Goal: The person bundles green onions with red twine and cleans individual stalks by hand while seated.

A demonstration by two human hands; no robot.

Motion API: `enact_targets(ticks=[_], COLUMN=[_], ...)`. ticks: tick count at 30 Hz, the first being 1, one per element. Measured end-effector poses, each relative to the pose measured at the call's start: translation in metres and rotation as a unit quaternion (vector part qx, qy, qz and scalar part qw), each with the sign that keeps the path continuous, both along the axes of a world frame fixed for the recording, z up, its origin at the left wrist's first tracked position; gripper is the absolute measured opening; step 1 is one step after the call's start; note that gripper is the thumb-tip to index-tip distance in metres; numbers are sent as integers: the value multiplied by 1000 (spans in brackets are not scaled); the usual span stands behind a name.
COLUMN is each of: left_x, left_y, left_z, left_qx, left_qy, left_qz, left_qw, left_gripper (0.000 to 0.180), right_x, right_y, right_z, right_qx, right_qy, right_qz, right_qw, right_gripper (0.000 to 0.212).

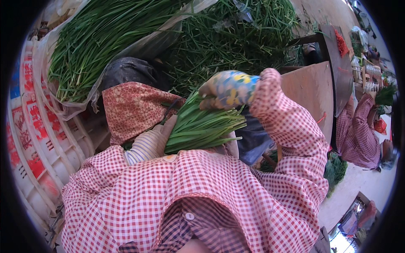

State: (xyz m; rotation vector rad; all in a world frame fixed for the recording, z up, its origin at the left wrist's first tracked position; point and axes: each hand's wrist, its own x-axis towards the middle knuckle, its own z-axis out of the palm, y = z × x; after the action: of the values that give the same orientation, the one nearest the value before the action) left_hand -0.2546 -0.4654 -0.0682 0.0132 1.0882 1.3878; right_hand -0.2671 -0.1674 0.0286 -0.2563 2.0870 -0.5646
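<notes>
Left hand [157, 135] is grasping slender green leaves [202, 127], pale ends pointing rightward from its fingers [168, 127]; right hand [228, 89] is curling above, grip unclear.

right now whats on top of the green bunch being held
The gloved right hand is over the upper edge of the green bunch. Leaves beneath that hand, and the bunch's underside, are covered and can't be seen.

One left hand [163, 133], one right hand [228, 90], one held green bunch [200, 128], one red floral cloth [131, 110].
</notes>
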Motion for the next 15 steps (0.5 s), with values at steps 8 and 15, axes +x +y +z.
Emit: enact_targets(ticks=[8, 15], left_x=[-7, -30], left_y=[-3, -8], left_z=[4, 32], left_qx=[-7, -4], left_qy=[13, 70], left_qz=[-33, -143], left_qw=[999, 987], left_gripper=[59, 62], right_x=[9, 68], right_y=[24, 139], right_z=[-60, -103], right_qx=[87, -362], right_qy=[113, 48], right_qz=[-66, -447], right_qw=[988, 817], right_gripper=[29, 56])
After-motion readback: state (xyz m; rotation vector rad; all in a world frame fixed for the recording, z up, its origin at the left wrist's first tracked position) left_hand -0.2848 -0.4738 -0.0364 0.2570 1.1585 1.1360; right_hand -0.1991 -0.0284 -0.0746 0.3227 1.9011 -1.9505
